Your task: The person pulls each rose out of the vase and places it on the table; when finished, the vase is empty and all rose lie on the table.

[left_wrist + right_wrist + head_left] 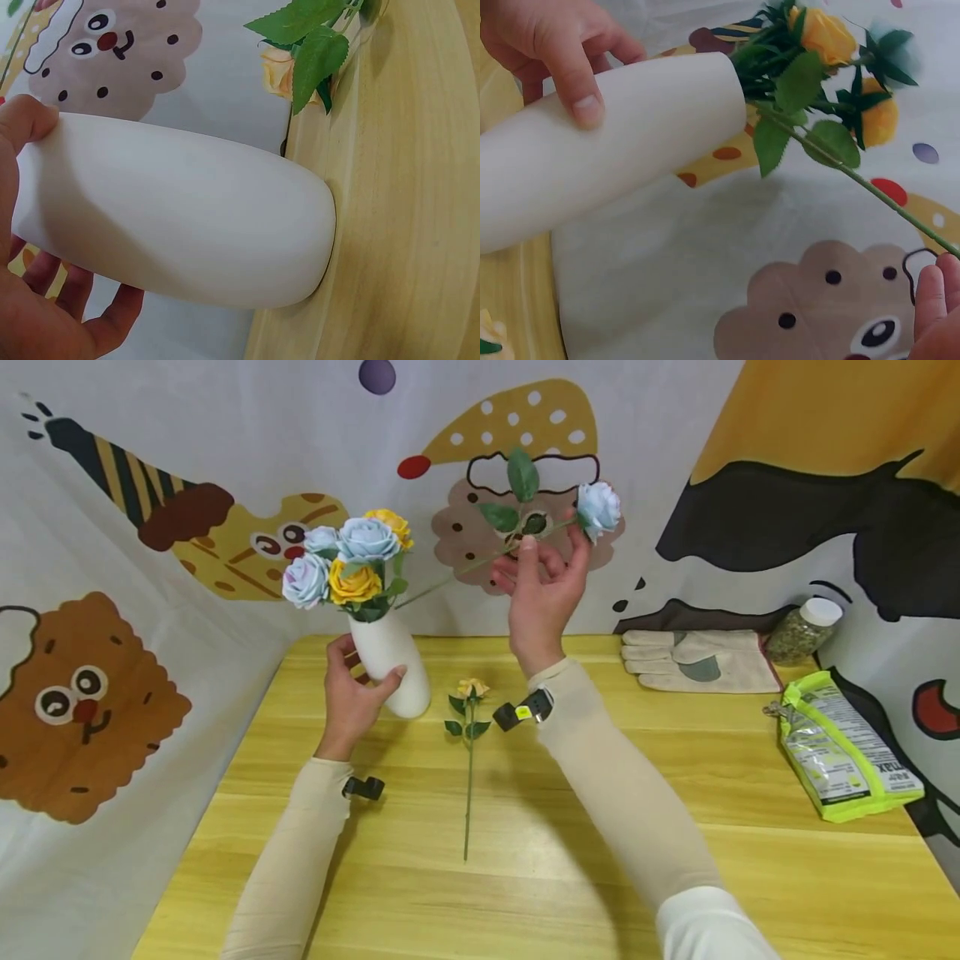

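Observation:
A white vase [393, 667] stands on the table with several pale blue and yellow artificial roses [367, 539] in its mouth. My left hand [352, 702] grips the vase, thumb on one side and fingers round the other. In the left wrist view the base of the vase [195, 214] meets the wood. My right hand [546, 597], raised to the right, pinches the stem of a pale blue rose [598, 510]. In the right wrist view its stem [885, 196] slants to the vase mouth; leaves there hide the tip. A yellow rose [470, 727] lies on the table between my forearms.
To the right, a work glove [697, 660] lies by the table's back edge. Beside it is a white-capped jar [804, 631] of dried bits, and nearer stands a green and white packet [847, 747]. A cartoon-print cloth [262, 410] hangs behind the table.

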The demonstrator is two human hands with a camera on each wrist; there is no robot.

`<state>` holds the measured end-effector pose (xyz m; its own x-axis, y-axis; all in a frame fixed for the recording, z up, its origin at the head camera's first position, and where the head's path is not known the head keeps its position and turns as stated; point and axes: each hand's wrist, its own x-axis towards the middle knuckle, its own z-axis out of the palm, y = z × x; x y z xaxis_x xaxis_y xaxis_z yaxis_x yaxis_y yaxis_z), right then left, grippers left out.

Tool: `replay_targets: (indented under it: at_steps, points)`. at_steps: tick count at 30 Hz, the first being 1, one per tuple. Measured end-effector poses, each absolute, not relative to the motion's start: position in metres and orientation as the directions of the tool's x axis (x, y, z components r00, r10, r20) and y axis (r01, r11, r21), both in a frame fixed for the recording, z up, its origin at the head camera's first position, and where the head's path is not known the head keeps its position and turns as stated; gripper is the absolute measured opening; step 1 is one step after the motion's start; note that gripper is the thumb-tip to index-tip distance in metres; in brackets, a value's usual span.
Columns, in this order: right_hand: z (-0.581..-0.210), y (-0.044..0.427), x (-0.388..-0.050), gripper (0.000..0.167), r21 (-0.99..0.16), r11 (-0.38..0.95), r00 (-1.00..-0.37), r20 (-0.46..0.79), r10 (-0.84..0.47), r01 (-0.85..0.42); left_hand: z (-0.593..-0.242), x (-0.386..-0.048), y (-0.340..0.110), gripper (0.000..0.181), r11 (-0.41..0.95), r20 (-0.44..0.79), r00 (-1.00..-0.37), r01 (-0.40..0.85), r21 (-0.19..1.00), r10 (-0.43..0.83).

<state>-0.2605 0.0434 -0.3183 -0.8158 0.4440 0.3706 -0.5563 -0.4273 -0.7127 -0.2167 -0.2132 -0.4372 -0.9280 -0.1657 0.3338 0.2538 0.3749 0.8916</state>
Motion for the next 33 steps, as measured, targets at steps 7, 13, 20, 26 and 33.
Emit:
replay_targets:
  at_steps: [7,13,20,26,33]
  points:
    - [-0.331,0.064,-0.252,0.052,-0.736,-0.379,-0.808,0.39,0.441,-0.561,-0.442,-0.219,-0.219,0.085,0.361,0.343,-0.928,0.272,0.892,-0.148]
    - [-0.355,0.079,-0.244,0.046,-0.791,-0.259,-0.81,0.441,0.386,-0.554,-0.444,-0.221,-0.22,0.085,0.356,0.331,-0.93,0.259,0.898,-0.16]
    - [-0.38,0.098,-0.236,0.042,-0.871,-0.213,-0.883,0.381,0.274,-0.442,-0.443,-0.222,-0.219,0.083,0.352,0.32,-0.933,0.248,0.903,-0.163]
    - [-0.399,0.108,-0.228,0.045,-0.936,-0.157,-0.945,0.294,0.141,-0.315,-0.444,-0.221,-0.22,0.082,0.342,0.315,-0.934,0.246,0.907,-0.165]
    - [-0.417,0.109,-0.219,0.052,-0.983,-0.053,-0.984,0.177,0.028,-0.178,-0.445,-0.218,-0.22,0.081,0.315,0.323,-0.933,0.262,0.912,-0.16]
